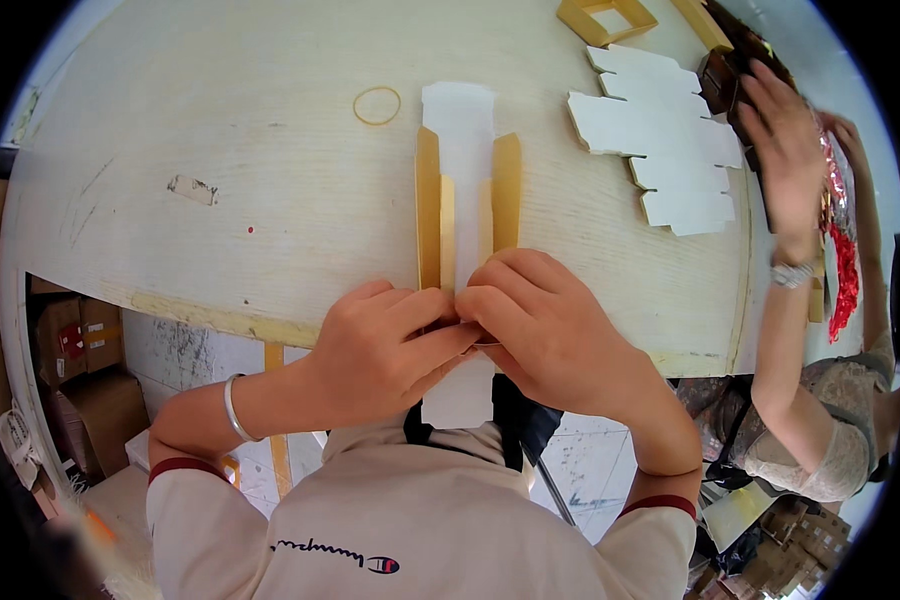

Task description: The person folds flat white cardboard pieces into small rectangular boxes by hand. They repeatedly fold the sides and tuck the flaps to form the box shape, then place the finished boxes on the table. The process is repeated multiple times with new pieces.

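A long cardboard box blank (465,140), white inside and gold outside, lies lengthwise before me with its gold side walls folded up. Its near end reaches past the table's front edge toward my body. My left hand (385,340) and my right hand (540,325) meet at this near part, fingertips pinched together on the folded card. The fingers cover the exact fold between them. Beyond the left wall, a yellow rubber band (377,105) rests on the tabletop.
Flat white box blanks (660,140) lie at the right, below a gold box frame (607,18). A co-worker's hand (785,150) is at the table's right end, near red tinsel (843,280). Brown cartons (80,340) sit under the table at left.
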Demonstrator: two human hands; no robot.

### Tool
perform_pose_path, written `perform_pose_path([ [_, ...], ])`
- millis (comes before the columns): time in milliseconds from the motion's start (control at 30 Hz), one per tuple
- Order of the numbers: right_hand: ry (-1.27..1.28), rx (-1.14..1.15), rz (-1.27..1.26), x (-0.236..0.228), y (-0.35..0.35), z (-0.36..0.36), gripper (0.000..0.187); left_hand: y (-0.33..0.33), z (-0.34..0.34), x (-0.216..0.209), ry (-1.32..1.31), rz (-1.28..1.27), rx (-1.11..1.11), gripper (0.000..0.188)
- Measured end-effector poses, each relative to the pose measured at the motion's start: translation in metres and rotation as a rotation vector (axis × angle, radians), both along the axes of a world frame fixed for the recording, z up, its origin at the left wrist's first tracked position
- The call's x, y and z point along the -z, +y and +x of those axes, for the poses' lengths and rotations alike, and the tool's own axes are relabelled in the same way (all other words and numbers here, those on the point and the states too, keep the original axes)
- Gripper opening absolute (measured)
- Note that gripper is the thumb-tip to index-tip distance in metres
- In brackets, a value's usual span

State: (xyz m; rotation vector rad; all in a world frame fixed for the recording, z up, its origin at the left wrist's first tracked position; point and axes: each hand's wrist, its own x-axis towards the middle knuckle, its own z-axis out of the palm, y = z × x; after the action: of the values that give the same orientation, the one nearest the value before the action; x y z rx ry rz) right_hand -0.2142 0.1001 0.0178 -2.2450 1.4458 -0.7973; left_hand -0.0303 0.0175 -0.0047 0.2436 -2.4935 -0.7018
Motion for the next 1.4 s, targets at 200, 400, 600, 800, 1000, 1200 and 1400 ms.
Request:
perform_pose_path([
  [200,0.093,0.141,-0.211,-0.012,0.026,0.007,0.029,-0.006,0.008,-0.002,0.017,0.138,0.018,0.015],
  [400,0.529,0.160,-0.417,0.027,0.074,0.013,0.006,0.004,-0.006,0.001,0.044,0.176,0.034,0.016],
  [600,-0.126,0.186,-0.303,0.016,0.036,0.009,0.025,0.000,-0.001,-0.006,-0.081,0.188,0.049,0.017],
  [800,-0.414,0.308,-0.079,0.013,0.029,0.008,0.039,-0.014,0.007,-0.016,-0.044,0.637,0.163,0.039],
  [1000,-0.294,0.293,-0.234,0.018,0.025,0.014,0.046,-0.006,0.007,-0.013,-0.101,0.441,0.109,0.037],
  [1200,-0.485,0.423,-0.119,0.020,0.029,0.022,0.041,-0.009,0.003,-0.025,-0.190,0.713,0.112,0.040],
  [1400,-0.302,0.359,-0.096,0.010,0.018,0.020,0.032,-0.005,-0.001,-0.012,0.004,0.484,-0.026,0.028],
])
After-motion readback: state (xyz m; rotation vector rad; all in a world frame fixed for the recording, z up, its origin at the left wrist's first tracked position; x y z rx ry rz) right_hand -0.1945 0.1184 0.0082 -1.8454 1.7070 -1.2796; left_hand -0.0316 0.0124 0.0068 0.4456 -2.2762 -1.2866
